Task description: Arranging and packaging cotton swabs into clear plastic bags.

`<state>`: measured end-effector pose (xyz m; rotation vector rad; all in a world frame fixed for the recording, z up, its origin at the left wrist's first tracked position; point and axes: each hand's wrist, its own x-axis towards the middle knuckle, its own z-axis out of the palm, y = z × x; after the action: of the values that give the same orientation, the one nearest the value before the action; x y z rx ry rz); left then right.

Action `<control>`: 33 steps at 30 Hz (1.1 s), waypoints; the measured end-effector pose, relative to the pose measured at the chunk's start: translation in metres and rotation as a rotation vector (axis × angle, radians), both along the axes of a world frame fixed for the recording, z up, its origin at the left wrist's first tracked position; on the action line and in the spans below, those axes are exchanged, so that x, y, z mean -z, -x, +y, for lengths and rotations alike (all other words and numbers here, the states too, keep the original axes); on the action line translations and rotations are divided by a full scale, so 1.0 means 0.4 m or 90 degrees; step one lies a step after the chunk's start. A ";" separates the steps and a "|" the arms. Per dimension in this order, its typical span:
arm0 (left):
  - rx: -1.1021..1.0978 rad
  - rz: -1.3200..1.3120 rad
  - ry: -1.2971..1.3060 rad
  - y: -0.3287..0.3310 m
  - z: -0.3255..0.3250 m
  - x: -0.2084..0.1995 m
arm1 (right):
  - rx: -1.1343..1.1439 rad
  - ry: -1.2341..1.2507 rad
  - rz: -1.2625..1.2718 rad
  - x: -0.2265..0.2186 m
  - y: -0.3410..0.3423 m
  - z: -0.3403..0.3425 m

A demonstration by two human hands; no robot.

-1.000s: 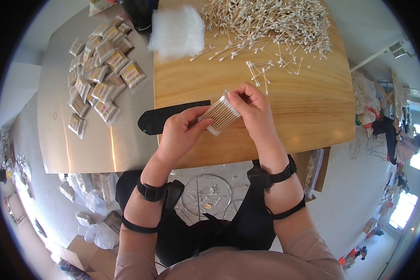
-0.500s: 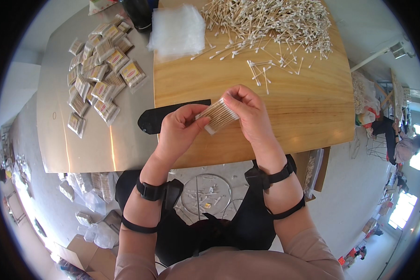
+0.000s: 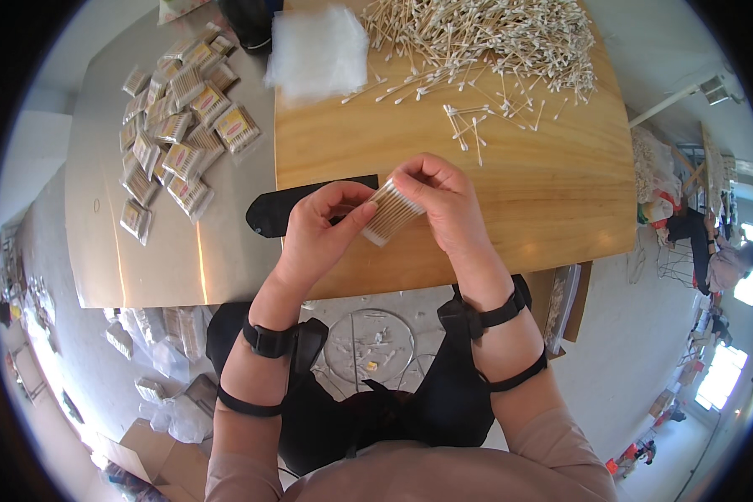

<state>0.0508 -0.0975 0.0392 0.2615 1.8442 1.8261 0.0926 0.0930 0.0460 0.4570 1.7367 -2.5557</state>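
Observation:
Between my two hands, above the wooden table (image 3: 519,192), is a small clear packet of cotton swabs (image 3: 391,219), tilted, its swabs lying side by side. My left hand (image 3: 322,226) is closed, thumb and fingers pinching the packet's left edge. Closed over the upper right corner is my right hand (image 3: 445,201), its thumb on the front. Whether the packet is sealed I cannot tell. Beneath my left hand lies a black flat strip (image 3: 272,213). A large heap of loose cotton swabs (image 3: 510,42) covers the table's far right, with several strays in front.
Many filled swab packets (image 3: 188,159) are piled on the metal sheet (image 3: 100,259) at left. A stack of clear plastic bags (image 3: 318,54) lies at the far middle, beside a dark container (image 3: 247,25). A cardboard box (image 3: 155,456) stands on the floor at lower left; another person (image 3: 728,266) sits far right.
My left fingers have shifted slightly on the packet's edge, and the packet has turned a little more upright. Both hands keep hold of it in nearly the same place.

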 end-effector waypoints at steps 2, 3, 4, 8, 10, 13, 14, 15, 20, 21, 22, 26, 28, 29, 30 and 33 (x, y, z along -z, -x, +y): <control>0.014 0.102 0.034 0.005 -0.009 0.008 | -0.057 -0.051 -0.039 -0.008 0.002 -0.009; 0.014 0.100 0.034 0.007 -0.009 0.007 | -0.057 -0.051 -0.041 -0.004 0.003 -0.011; 0.026 0.051 0.037 0.009 -0.009 0.004 | -0.058 -0.043 -0.031 0.001 0.004 -0.014; 0.071 -0.057 0.020 0.015 -0.017 -0.007 | -0.077 -0.052 -0.009 0.001 0.005 -0.017; 0.085 -0.083 0.001 0.018 -0.020 -0.008 | -0.083 -0.043 -0.011 0.001 0.006 -0.016; 0.102 -0.124 -0.024 0.019 -0.022 -0.013 | -0.091 -0.016 -0.015 0.001 0.005 -0.017; 0.105 -0.139 -0.031 0.020 -0.023 -0.014 | -0.092 0.000 -0.016 0.001 0.005 -0.018; 0.105 -0.139 -0.031 0.019 -0.023 -0.012 | -0.092 0.000 -0.016 0.003 0.005 -0.019; 0.106 -0.156 -0.024 0.019 -0.025 -0.011 | -0.093 0.038 -0.004 0.006 0.004 -0.023; 0.106 -0.156 -0.025 0.019 -0.025 -0.010 | -0.093 0.037 -0.004 0.007 0.004 -0.022; 0.115 -0.167 -0.036 0.020 -0.026 -0.009 | -0.097 0.052 -0.006 0.009 0.003 -0.021; 0.153 -0.187 -0.047 0.026 -0.033 -0.006 | -0.113 0.090 -0.006 0.011 0.002 -0.024; 0.163 -0.194 -0.055 0.028 -0.033 -0.009 | -0.119 0.097 -0.004 0.011 0.001 -0.021; 0.174 -0.202 -0.062 0.028 -0.032 -0.010 | -0.125 0.104 -0.003 0.011 0.000 -0.020; 0.172 -0.202 -0.061 0.029 -0.033 -0.007 | -0.126 0.105 -0.003 0.010 0.000 -0.022; 0.174 -0.200 -0.128 0.024 -0.029 0.000 | -0.130 0.146 -0.020 0.010 0.000 -0.024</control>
<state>0.0411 -0.1089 0.0394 0.2669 1.3438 1.7472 0.0925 0.0832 0.0421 0.2915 1.3782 -2.5416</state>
